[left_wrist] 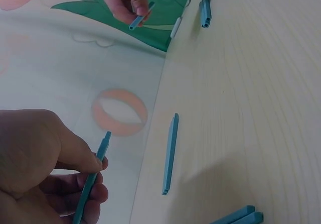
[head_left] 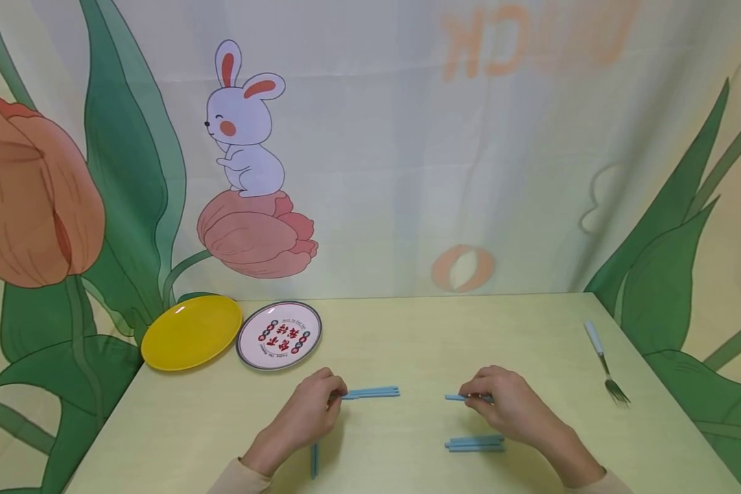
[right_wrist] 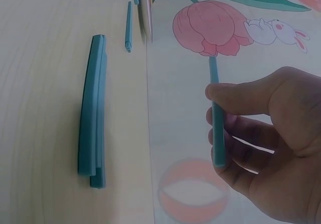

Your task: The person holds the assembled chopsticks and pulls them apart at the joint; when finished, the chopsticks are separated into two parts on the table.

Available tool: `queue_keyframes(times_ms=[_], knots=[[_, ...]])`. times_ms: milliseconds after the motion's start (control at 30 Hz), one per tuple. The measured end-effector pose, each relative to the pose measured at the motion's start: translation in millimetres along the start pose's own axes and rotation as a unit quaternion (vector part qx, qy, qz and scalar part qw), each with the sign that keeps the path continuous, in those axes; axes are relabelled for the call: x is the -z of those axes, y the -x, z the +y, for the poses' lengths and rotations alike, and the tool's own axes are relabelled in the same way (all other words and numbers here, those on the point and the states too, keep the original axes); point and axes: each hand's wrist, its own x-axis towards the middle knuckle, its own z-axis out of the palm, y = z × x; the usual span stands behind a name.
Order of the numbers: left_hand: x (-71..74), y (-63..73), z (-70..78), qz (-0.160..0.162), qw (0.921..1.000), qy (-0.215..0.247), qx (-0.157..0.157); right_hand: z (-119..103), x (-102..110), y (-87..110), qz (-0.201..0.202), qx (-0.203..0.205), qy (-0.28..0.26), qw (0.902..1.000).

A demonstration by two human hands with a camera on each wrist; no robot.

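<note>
Left grip (head_left: pixel 311 406) pinches one blue stick (left_wrist: pixel 90 189); right grip (head_left: pixel 505 405) pinches a second stick (right_wrist: pixel 217 116). Loose sticks (head_left: pixel 379 392) lie on the table (head_left: pixel 407 336) just right of the left grip; a bundle (right_wrist: pixel 90 108) lies near the right grip, personward. Recommended: light pinch, held pieces level, ends clear of fingers.

**You're Dressed in Cream**

Your left sleeve (head_left: pixel 239 479) is cream to pale beige, plain as far as it shows, and its edge lies just behind your left wrist (head_left: pixel 268 449). Your right sleeve (head_left: pixel 602 484) matches it in colour, though only a small piece enters the head view, along the bottom. Beyond the cloth, your left hand (head_left: pixel 311 408) and right hand (head_left: pixel 500 401) are bare. Your right thumb (right_wrist: pixel 246 99) has a rounded tip.
</note>
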Motion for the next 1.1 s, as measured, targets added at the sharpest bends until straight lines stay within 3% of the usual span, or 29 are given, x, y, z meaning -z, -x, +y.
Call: queue_keyframes(times_ms=[433, 867, 1100], knots=[[-9.1, -7.3, 1.9, 0.009, 0.9999, -0.005, -0.014, 3.9, 1.3, 8.1, -0.01, -0.015, -0.003, 0.9998], [-16.9, -23.9, 4.0, 0.025, 0.997, -0.033, -0.065, 7.4, 1.1, 13.5, -0.028, -0.042, -0.012, 0.9986], [-21.4, -33.1, 3.9, 0.01, 0.997, -0.036, -0.068, 6.0, 1.9, 15.4, -0.036, -0.042, -0.023, 0.9982]])
